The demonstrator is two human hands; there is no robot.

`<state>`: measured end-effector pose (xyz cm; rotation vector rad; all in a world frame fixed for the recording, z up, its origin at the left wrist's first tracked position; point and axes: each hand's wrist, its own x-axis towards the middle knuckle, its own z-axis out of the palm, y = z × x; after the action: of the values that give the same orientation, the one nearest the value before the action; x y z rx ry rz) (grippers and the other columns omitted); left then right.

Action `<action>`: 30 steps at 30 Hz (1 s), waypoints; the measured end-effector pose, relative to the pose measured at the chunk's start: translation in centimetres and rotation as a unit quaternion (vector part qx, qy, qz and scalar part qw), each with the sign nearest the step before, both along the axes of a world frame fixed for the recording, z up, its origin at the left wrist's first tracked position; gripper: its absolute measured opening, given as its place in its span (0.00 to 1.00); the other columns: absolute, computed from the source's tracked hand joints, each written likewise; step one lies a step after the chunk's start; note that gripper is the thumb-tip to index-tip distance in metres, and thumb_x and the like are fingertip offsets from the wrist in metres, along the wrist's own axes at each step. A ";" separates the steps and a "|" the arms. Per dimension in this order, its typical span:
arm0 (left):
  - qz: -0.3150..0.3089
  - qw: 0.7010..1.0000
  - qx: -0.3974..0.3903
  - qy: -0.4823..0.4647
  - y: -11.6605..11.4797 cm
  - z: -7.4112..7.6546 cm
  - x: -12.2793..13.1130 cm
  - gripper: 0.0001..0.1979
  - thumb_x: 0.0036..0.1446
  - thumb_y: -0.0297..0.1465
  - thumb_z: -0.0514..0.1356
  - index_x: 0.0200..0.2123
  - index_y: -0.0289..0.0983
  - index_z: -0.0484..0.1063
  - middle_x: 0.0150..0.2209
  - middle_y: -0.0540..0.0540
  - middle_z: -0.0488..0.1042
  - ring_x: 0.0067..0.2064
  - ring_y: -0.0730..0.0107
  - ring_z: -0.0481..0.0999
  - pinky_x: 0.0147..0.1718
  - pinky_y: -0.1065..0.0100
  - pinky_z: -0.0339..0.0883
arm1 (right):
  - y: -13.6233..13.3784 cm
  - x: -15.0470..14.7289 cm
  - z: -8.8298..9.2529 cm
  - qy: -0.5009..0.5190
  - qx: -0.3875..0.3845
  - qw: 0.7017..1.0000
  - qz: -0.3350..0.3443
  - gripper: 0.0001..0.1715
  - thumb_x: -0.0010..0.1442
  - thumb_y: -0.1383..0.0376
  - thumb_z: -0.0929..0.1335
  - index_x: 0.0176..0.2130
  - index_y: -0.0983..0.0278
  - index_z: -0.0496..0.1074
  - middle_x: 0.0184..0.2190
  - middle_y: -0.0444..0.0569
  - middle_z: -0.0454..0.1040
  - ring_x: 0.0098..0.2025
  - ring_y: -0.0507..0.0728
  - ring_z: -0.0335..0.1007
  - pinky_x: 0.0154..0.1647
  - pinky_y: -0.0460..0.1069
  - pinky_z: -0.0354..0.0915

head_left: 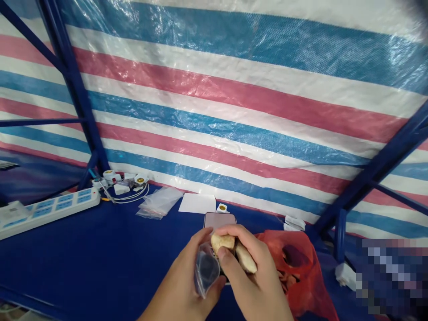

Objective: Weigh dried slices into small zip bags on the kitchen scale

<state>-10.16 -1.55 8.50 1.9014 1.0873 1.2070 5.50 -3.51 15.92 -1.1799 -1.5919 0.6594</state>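
My left hand [187,272] is closed around a small clear plastic bag [206,269], its mouth spread toward the right. Pinched in my right hand [254,276] are pale, tan-edged pieces [223,242] that look like dried slices; a second, longer piece [245,258] lies under the fingers. The pieces are right beside the bag's opening. Behind both hands, a flat phone-like slab [220,219] with a pinkish face is partly covered. To the right of my right hand sits a red plastic bag [301,258] with brownish pieces inside.
A white power strip [63,203] lies at the left, with white cables and adapters [125,185] behind it. Flat clear bags [160,201], white paper [197,203] and a small white item [222,208] line the back of the blue table [100,258]. Blue frame bars and striped sheeting stand behind.
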 end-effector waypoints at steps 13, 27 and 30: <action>0.155 0.969 0.158 0.108 0.6 -2.8 -0.1 0.43 0.54 0.30 0.61 0.70 0.47 0.46 0.57 0.38 0.75 0.53 0.52 0.80 0.46 0.55 0.79 | 1.9 -1.6 -1.2 -0.113 -0.134 0.983 0.051 0.07 0.67 0.59 0.65 0.40 0.58 0.71 0.38 0.44 0.77 0.42 0.57 0.73 0.41 0.48 0.65; 0.139 0.977 0.136 0.087 0.8 -3.9 -0.1 0.44 0.56 0.29 0.60 0.71 0.47 0.43 0.59 0.37 0.74 0.56 0.52 0.79 0.49 0.52 0.78 | 2.0 -2.4 -1.8 -0.144 -0.091 0.984 0.054 0.03 0.65 0.67 0.66 0.40 0.59 0.70 0.42 0.44 0.74 0.46 0.56 0.72 0.47 0.49 0.64; 0.133 0.982 0.113 0.073 0.7 -4.0 0.1 0.43 0.56 0.29 0.60 0.71 0.46 0.44 0.60 0.36 0.73 0.56 0.51 0.79 0.49 0.52 0.78 | 2.0 -2.3 -1.8 -0.146 -0.079 0.985 0.048 0.05 0.66 0.68 0.67 0.42 0.57 0.71 0.43 0.43 0.74 0.47 0.55 0.72 0.48 0.49 0.63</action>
<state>-10.09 -0.87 4.51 2.0925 1.3672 1.4055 3.16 -1.55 14.07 -1.3727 -1.8792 0.7102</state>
